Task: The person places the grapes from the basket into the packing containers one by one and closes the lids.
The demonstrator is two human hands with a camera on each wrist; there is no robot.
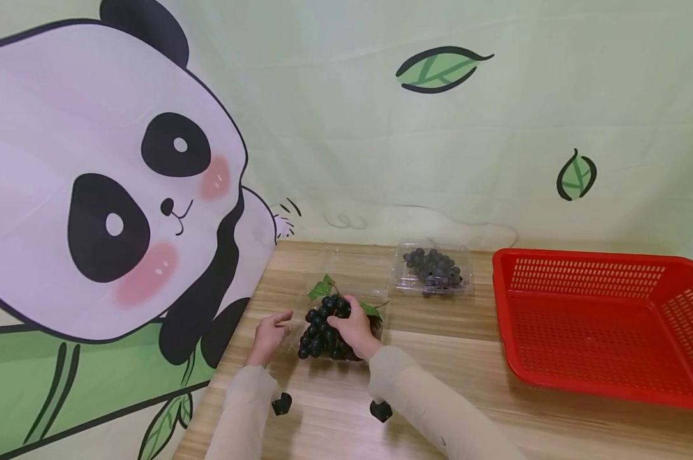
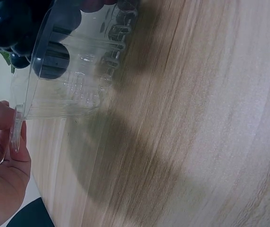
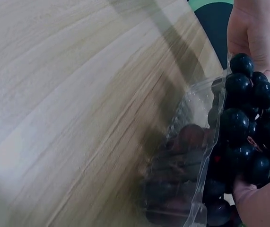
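Observation:
My right hand [image 1: 356,329] grips a bunch of black grapes [image 1: 319,335] with thumb and fingers, and the bunch overlaps a clear plastic box [image 2: 59,104]. Some of its fingers are hidden behind the fruit. At the box's left side my left hand [image 1: 270,335] pinches the rim between thumb and fingers, as the left wrist view shows. Darker, reddish grapes [image 3: 191,137] show through the box wall in the right wrist view. A green leaf [image 1: 321,287] sticks out at the far end of the bunch.
A second clear box [image 1: 467,275] holding dark grapes [image 1: 432,265] stands behind, near the printed backdrop. To the right sits a red perforated basket [image 1: 587,338]. Everything stands on a wood-grain table [image 1: 438,358]. Small black objects [image 1: 380,411] lie by both sleeves.

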